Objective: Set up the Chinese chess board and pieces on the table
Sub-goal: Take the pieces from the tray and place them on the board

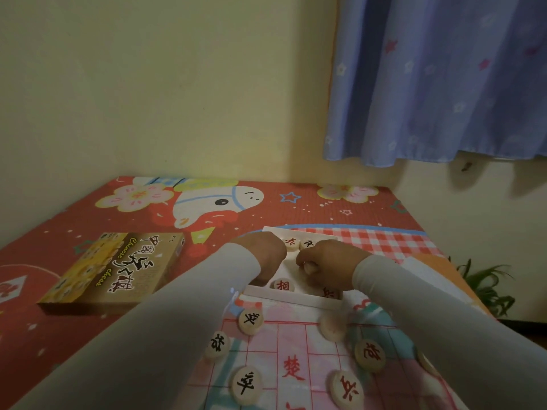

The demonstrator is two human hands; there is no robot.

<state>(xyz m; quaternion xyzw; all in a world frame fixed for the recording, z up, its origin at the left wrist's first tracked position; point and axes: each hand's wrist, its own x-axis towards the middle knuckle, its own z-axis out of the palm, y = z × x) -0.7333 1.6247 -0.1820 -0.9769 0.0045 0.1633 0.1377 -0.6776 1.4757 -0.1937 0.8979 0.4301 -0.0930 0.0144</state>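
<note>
A pale piece (pixel 309 267) is pinched by the curled right hand (pixel 328 266) inside the white tray (pixel 296 298); left hand (pixel 260 255) beside it, grip hidden; board (pixel 296 365) nearer.

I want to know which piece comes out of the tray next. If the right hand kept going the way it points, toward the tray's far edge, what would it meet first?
Probably the black-lettered round wooden piece just beyond the right hand, at the white tray's far edge; depth is unclear.
</note>
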